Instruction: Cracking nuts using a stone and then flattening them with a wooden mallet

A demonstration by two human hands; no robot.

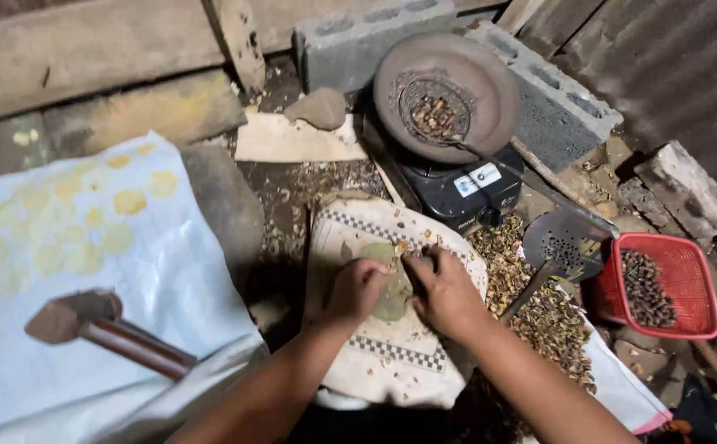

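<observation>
1. I see both hands pressed down together on a flat greenish disc (pixel 391 289) that lies on a pale cloth-covered block (pixel 391 329) with a checkered border.
2. The left hand (pixel 357 288) is curled into a loose fist, its knuckles resting on the disc's left edge — I cannot tell whether it grips anything.
3. The right hand (pixel 444 294) lies flat and half-spread, fingers pointing towards the left hand and touching the disc's upper right part.
4. Just to the right of the right hand lies a heap of brown husks (pixel 539 312), with a perforated metal scoop (pixel 562 245) resting on it.
5. Further right stands a red plastic basket (pixel 693 284) holding dark seeds.
6. Beyond the hands, away from me, a small black stove (pixel 461 193) carries a round dark pan (pixel 449 94) — a wire strainer with brown seeds sits inside it.
7. Well to the left of the left hand, a wooden-handled hammer (pixel 99 325) lies on a pale sheet (pixel 87 238) dotted with flattened yellow discs.
</observation>
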